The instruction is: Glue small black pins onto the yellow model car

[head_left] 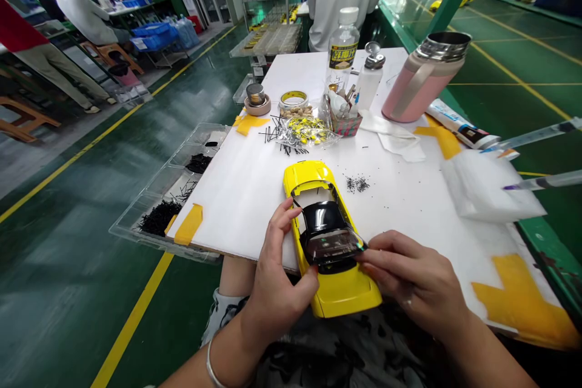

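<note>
Worktable [245,194] topped in white, with strips of yellow tape along its edges, fills the middle of the frame. A clear plastic tray [175,165], its compartments partly filled with black parts, sits against the table's edge at centre left. At lower centre is a yellow toy car shell [348,296] with a glossy black roof, angled over the near edge of the table and held between two bare hands.

The left hand [275,273] is curved half open around the near-left side of the shell, thumb at the rear, fingertips at the flank. The right hand [416,273], thumb and fingers drawn close together, pinches the right corner of a dark see-through window panel [334,247] behind the roof; how firmly the panel sits in the shell is hard to tell through the reflections.

At upper right stands an uncapped pink flask [413,91], with a block of white padding [491,188] below it at right. Near the top of the table, a clear bottle [343,54] with a black-and-yellow label rises behind a bag of small yellow pieces [307,130]. Tiny black bits [357,183] lie scattered just beside the shell.
</note>
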A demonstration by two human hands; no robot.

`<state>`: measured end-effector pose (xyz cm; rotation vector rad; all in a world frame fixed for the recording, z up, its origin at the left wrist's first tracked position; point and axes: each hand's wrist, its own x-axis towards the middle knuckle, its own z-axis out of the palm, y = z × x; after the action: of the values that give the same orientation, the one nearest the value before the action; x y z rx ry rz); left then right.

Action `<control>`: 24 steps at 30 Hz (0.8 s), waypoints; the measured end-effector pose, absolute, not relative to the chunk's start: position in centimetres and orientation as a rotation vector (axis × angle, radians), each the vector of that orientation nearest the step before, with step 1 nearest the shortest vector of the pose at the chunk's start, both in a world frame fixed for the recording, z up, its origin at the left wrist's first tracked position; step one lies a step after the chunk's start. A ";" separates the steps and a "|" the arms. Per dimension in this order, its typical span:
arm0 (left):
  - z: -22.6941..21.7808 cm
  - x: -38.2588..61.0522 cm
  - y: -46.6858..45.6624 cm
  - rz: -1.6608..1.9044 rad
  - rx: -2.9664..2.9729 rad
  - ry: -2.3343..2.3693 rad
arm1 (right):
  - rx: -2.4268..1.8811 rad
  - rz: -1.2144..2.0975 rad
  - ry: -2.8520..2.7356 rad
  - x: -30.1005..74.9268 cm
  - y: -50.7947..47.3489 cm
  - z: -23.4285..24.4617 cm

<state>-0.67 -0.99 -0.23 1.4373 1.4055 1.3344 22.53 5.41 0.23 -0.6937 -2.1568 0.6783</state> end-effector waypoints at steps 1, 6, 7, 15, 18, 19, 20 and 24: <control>-0.2 -0.8 -1.0 1.360 1.393 1.345 | -0.733 0.702 -2.112 22.7 5.4 0.3; 0.0 -1.1 -0.6 1.465 1.114 1.150 | -1.124 0.690 -1.937 23.1 4.9 0.6; 0.0 -1.1 -0.4 1.459 1.086 1.164 | -1.169 0.720 -1.950 23.1 4.8 0.6; 0.1 -0.9 -0.4 1.355 1.177 1.290 | -1.182 0.773 -2.065 21.6 4.1 1.1; -0.1 -1.3 -0.5 1.338 1.250 1.313 | -1.178 0.733 -2.074 21.0 3.8 1.4; -0.1 -1.5 -0.5 1.333 1.252 1.309 | -1.181 0.735 -2.084 20.8 3.7 1.5; -0.1 -1.7 -0.5 1.328 1.246 1.301 | -1.183 0.748 -2.092 20.6 3.5 1.4; 0.3 -2.7 -0.4 1.293 1.234 1.267 | -1.163 0.870 -2.057 20.7 2.5 1.0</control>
<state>-2.68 -0.41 0.26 1.2342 1.2667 1.2929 20.68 2.53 0.97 -1.1632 -2.0573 0.8703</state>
